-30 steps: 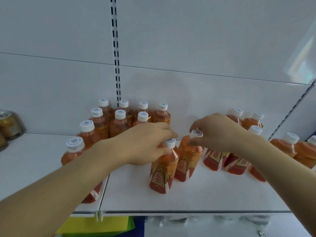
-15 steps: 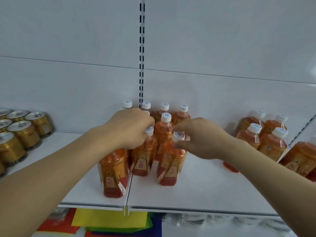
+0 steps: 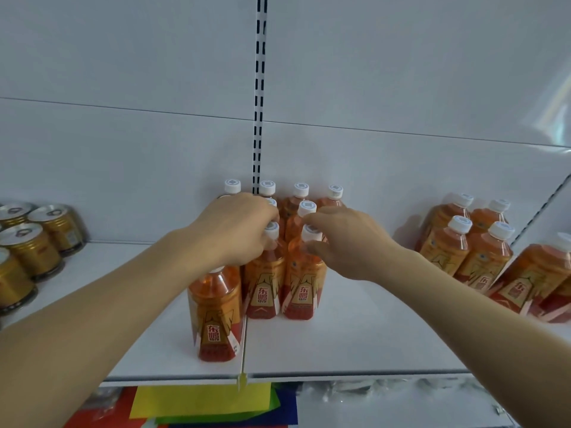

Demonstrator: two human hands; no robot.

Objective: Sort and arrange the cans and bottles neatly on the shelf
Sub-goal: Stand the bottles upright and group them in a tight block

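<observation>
Head view: my left hand (image 3: 238,230) and right hand (image 3: 346,242) each pinch a bottle neck, having slid left bottle (image 3: 265,273) and right bottle (image 3: 304,276) into the central cluster.

Both forearms are bare (no sleeves, rings or watch).

Left hand (image 3: 234,230) gripping bottle (image 3: 265,273), right hand (image 3: 349,242) pinching neighbouring bottle (image 3: 304,279), white shelf (image 3: 355,335)
</observation>
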